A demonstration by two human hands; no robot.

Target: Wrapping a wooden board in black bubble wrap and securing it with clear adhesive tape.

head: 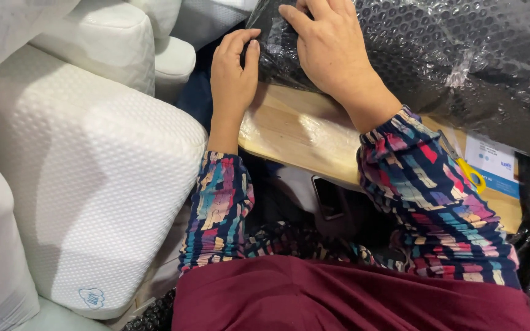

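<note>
The bundle wrapped in dark bubble wrap (pixel 437 55) is cut off by the top and right edges at 1 o'clock, so its full shape cannot be judged, and whatever is inside is hidden by the film. The right hand (pixel 326 46) is laid flat on the wrap with the fingers spread; the fingertips run out of view at the top edge. The left hand (pixel 233 70) is seen at 12 o'clock with the fingers curled onto the wrap's left edge — whether a fold is actually pinched cannot be told. Both wrists are covered by striped multicolour sleeves (pixel 427 196).

Beneath the wrap a pale wooden surface (pixel 295 132) is partly exposed, its far side buried under the bundle. At 3 o'clock a white and blue label (pixel 492 167) is seen lying on it, half covered by the wrap, and just beside it a yellow scissor handle (pixel 472 175) shows, the blades hidden behind the sleeve. A dark phone-like slab (pixel 329 197) is dimly visible under the surface's edge.

At 9 o'clock, white textured pillows (pixel 93 178) are stacked — the nearest bears a small blue cloud mark near its lower corner.
</note>
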